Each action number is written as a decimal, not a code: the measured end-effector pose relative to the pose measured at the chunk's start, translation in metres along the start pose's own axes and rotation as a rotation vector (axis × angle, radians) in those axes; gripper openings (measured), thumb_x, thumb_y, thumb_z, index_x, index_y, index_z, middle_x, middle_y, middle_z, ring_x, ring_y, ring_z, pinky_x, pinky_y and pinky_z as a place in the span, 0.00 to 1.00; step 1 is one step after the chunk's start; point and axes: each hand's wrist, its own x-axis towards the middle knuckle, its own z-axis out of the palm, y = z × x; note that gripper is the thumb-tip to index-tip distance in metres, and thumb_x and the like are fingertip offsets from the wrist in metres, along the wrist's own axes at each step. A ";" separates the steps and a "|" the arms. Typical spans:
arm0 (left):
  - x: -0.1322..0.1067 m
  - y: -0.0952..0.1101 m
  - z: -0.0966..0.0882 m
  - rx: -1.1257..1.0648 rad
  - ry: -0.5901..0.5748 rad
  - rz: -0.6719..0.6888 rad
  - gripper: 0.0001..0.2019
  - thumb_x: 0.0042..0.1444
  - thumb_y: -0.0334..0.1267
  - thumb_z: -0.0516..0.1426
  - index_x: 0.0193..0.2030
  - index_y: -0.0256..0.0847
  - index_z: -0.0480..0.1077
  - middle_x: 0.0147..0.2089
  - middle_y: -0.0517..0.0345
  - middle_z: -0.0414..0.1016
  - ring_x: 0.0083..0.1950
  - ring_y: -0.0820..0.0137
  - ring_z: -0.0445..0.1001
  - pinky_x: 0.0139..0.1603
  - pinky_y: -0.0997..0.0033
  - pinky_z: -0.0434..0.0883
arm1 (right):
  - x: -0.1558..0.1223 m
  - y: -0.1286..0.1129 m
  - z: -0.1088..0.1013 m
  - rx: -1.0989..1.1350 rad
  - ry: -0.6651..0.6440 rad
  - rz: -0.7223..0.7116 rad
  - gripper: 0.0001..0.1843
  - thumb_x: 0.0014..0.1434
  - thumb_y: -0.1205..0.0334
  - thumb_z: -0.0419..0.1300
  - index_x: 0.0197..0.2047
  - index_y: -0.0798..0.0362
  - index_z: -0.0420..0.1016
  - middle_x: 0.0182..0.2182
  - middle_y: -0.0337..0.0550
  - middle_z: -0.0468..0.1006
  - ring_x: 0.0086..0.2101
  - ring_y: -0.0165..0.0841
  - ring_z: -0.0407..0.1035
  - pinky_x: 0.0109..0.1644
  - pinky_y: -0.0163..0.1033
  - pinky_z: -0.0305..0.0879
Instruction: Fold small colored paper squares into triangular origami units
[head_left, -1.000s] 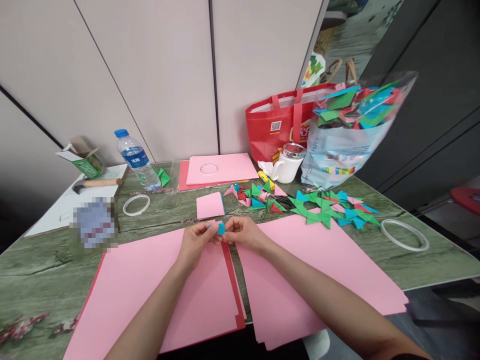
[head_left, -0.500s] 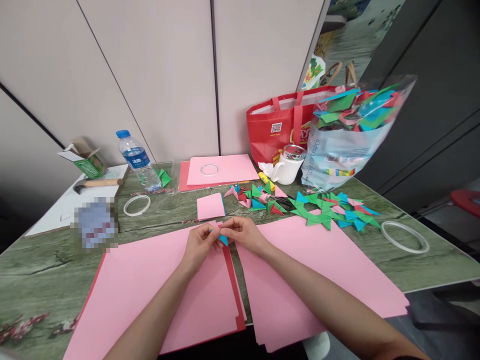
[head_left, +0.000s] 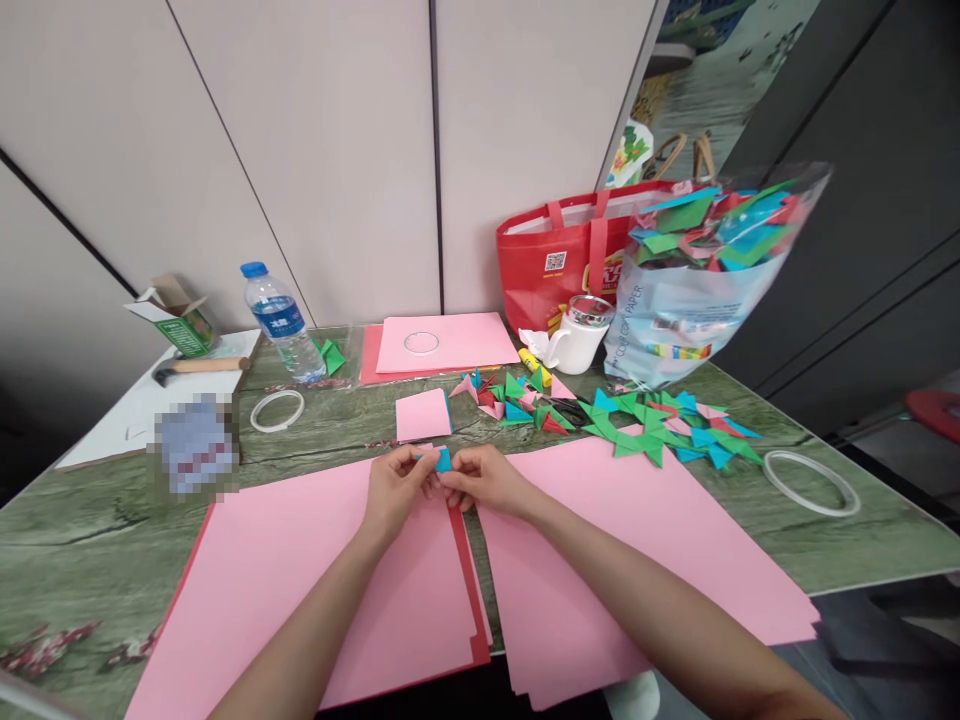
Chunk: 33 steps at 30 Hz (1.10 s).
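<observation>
Both of my hands meet over the middle of the table and pinch a small blue folded paper piece (head_left: 443, 459) between their fingertips. My left hand (head_left: 395, 489) holds its left side, my right hand (head_left: 487, 478) its right side. Under them lie large pink paper sheets (head_left: 315, 580), with a second stack of pink sheets (head_left: 645, 560) to the right. A small pink square (head_left: 423, 414) of paper lies just beyond my fingers.
Beyond lie several folded paper triangles (head_left: 645, 425), a white mug (head_left: 576, 338), a clear bag of folded pieces (head_left: 697, 280), a red tote bag (head_left: 570, 260), a water bottle (head_left: 281, 325), two tape rings (head_left: 277, 410) (head_left: 811, 482), a hammer (head_left: 196, 367) and a small box (head_left: 176, 315).
The blue piece has been turned slightly between my fingers; both hands stay in the same place. The view has shifted a little.
</observation>
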 end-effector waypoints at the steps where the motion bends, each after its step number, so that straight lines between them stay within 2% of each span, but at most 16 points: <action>1: 0.001 -0.001 -0.001 0.050 0.040 0.027 0.11 0.47 0.44 0.58 0.26 0.37 0.70 0.18 0.60 0.69 0.19 0.73 0.67 0.21 0.75 0.66 | 0.001 0.001 0.000 -0.015 0.025 0.003 0.17 0.46 0.49 0.60 0.22 0.55 0.64 0.18 0.37 0.72 0.18 0.26 0.67 0.19 0.30 0.64; 3: 0.004 -0.004 -0.003 0.201 0.134 0.137 0.09 0.47 0.42 0.59 0.30 0.38 0.71 0.26 0.57 0.73 0.26 0.69 0.71 0.28 0.71 0.69 | 0.002 0.000 -0.001 -0.020 0.139 -0.009 0.18 0.46 0.49 0.60 0.20 0.54 0.61 0.16 0.36 0.71 0.15 0.25 0.66 0.16 0.29 0.61; 5: 0.008 -0.010 -0.007 0.402 0.217 0.324 0.07 0.48 0.40 0.58 0.33 0.40 0.72 0.41 0.50 0.73 0.41 0.63 0.72 0.43 0.64 0.69 | 0.004 -0.004 -0.006 0.018 0.292 -0.040 0.19 0.46 0.48 0.59 0.20 0.54 0.61 0.15 0.36 0.71 0.14 0.26 0.65 0.16 0.29 0.61; 6: 0.010 -0.014 -0.010 0.510 0.214 0.394 0.06 0.50 0.38 0.56 0.32 0.40 0.72 0.48 0.49 0.70 0.50 0.60 0.68 0.50 0.60 0.65 | 0.005 -0.006 -0.010 0.061 0.391 -0.074 0.20 0.47 0.47 0.59 0.20 0.54 0.61 0.15 0.37 0.71 0.15 0.26 0.66 0.17 0.30 0.62; 8: 0.015 -0.024 -0.015 0.695 0.157 0.470 0.07 0.53 0.35 0.53 0.34 0.40 0.72 0.58 0.47 0.62 0.62 0.56 0.54 0.57 0.51 0.56 | 0.007 -0.011 -0.019 0.157 0.558 -0.168 0.19 0.49 0.45 0.57 0.26 0.55 0.64 0.25 0.42 0.76 0.18 0.26 0.68 0.20 0.31 0.65; 10: 0.020 -0.034 -0.019 0.840 0.073 0.472 0.09 0.54 0.32 0.51 0.36 0.38 0.72 0.60 0.45 0.60 0.64 0.53 0.47 0.59 0.41 0.45 | 0.009 -0.015 -0.027 0.233 0.592 -0.232 0.21 0.50 0.43 0.54 0.32 0.55 0.65 0.38 0.48 0.76 0.23 0.29 0.71 0.24 0.34 0.68; 12: 0.023 -0.042 -0.021 0.901 0.009 0.458 0.11 0.55 0.31 0.49 0.40 0.37 0.71 0.56 0.44 0.65 0.64 0.54 0.49 0.59 0.39 0.43 | 0.009 -0.016 -0.032 0.270 0.619 -0.250 0.24 0.50 0.42 0.53 0.39 0.55 0.65 0.43 0.49 0.74 0.26 0.30 0.72 0.26 0.37 0.69; 14: 0.025 -0.047 -0.021 0.892 0.004 0.456 0.13 0.56 0.31 0.48 0.45 0.36 0.69 0.54 0.43 0.68 0.62 0.56 0.53 0.60 0.43 0.46 | 0.009 -0.015 -0.031 0.264 0.625 -0.248 0.26 0.50 0.42 0.53 0.43 0.55 0.65 0.43 0.50 0.74 0.27 0.31 0.71 0.27 0.37 0.69; 16: 0.025 -0.047 -0.021 0.850 0.028 0.444 0.14 0.56 0.32 0.47 0.46 0.36 0.69 0.53 0.44 0.69 0.61 0.58 0.57 0.60 0.46 0.49 | 0.009 -0.014 -0.029 0.222 0.610 -0.237 0.25 0.50 0.44 0.54 0.43 0.56 0.67 0.41 0.50 0.75 0.26 0.31 0.71 0.27 0.37 0.69; 20: 0.025 -0.043 -0.021 0.758 0.073 0.449 0.13 0.56 0.33 0.47 0.43 0.37 0.71 0.51 0.46 0.71 0.57 0.60 0.64 0.59 0.50 0.55 | 0.009 -0.008 -0.023 0.100 0.543 -0.202 0.19 0.47 0.48 0.58 0.36 0.55 0.72 0.34 0.47 0.76 0.27 0.32 0.70 0.27 0.38 0.69; 23: 0.024 -0.040 -0.022 0.713 0.136 0.492 0.14 0.55 0.31 0.47 0.41 0.38 0.72 0.48 0.48 0.74 0.52 0.62 0.69 0.56 0.53 0.61 | 0.011 -0.003 -0.021 0.046 0.497 -0.184 0.15 0.45 0.52 0.60 0.33 0.55 0.73 0.30 0.44 0.76 0.27 0.32 0.70 0.26 0.37 0.70; 26: 0.024 -0.038 -0.023 0.687 0.221 0.532 0.13 0.55 0.30 0.47 0.38 0.39 0.73 0.44 0.50 0.76 0.50 0.63 0.71 0.51 0.56 0.67 | 0.011 0.001 -0.017 0.080 0.423 -0.171 0.20 0.46 0.55 0.60 0.42 0.54 0.68 0.31 0.43 0.76 0.25 0.30 0.70 0.25 0.35 0.69; 29: 0.022 -0.032 -0.024 0.666 0.315 0.616 0.12 0.55 0.30 0.49 0.33 0.41 0.74 0.38 0.53 0.78 0.47 0.63 0.72 0.49 0.56 0.67 | 0.011 0.004 -0.015 0.148 0.333 -0.169 0.30 0.47 0.58 0.60 0.54 0.50 0.57 0.30 0.40 0.75 0.25 0.29 0.71 0.26 0.35 0.69; 31: 0.019 -0.028 -0.023 0.632 0.338 0.680 0.11 0.55 0.29 0.50 0.31 0.42 0.74 0.35 0.55 0.79 0.45 0.64 0.73 0.48 0.56 0.67 | 0.010 0.004 -0.014 0.189 0.284 -0.187 0.36 0.46 0.60 0.61 0.57 0.45 0.52 0.33 0.39 0.75 0.26 0.29 0.72 0.28 0.36 0.70; 33: 0.017 -0.023 -0.022 0.576 0.310 0.720 0.10 0.54 0.29 0.51 0.31 0.43 0.74 0.35 0.56 0.79 0.44 0.65 0.72 0.46 0.58 0.68 | 0.010 0.005 -0.014 0.186 0.244 -0.223 0.34 0.44 0.62 0.62 0.55 0.44 0.57 0.38 0.41 0.73 0.30 0.30 0.72 0.32 0.38 0.71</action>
